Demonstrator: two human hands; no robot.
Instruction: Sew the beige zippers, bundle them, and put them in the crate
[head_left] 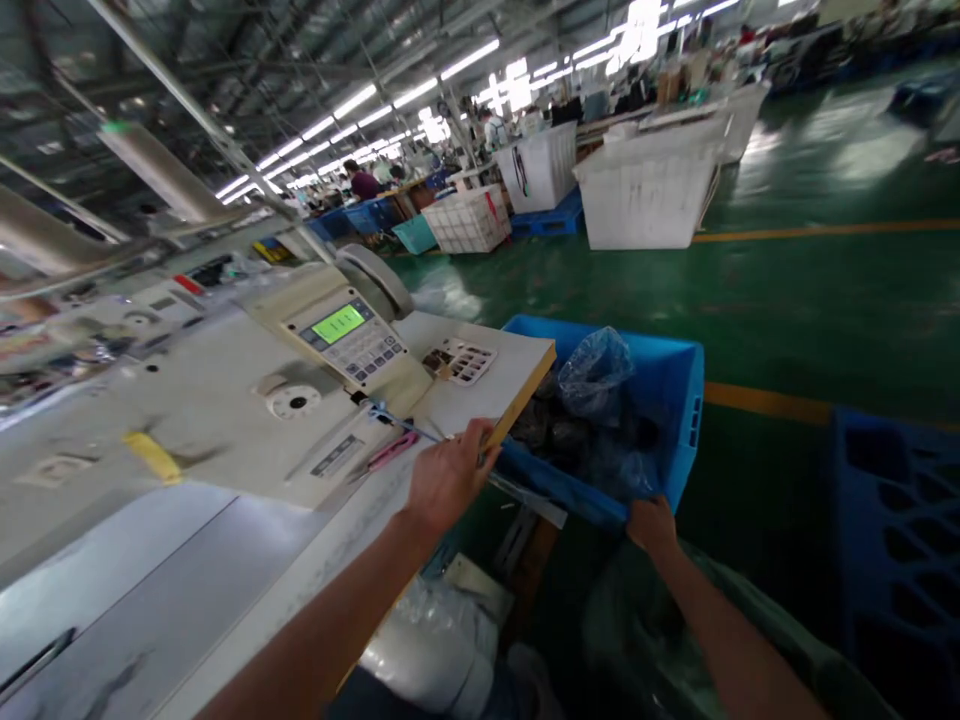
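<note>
My left hand (452,478) is closed at the yellow-edged corner of the sewing table (517,352), its fingers bent over the edge. A blue cord (409,424) runs from the sewing machine (225,390) towards that hand. Close by on the machine's base lie pink-handled thread snips (393,452). With my right hand (651,524) I grip the near rim of a blue plastic bin (679,400), fingers wrapped over it. Inside the bin are dark items, mostly hidden, and a crumpled clear plastic bag (598,368).
A control panel (341,330) with a lit green screen stands on the machine. Blue plastic crates or pallets (892,520) are at the right. Large white bins (649,190) stand across the green floor. A wrapped white bundle (431,650) is below the table.
</note>
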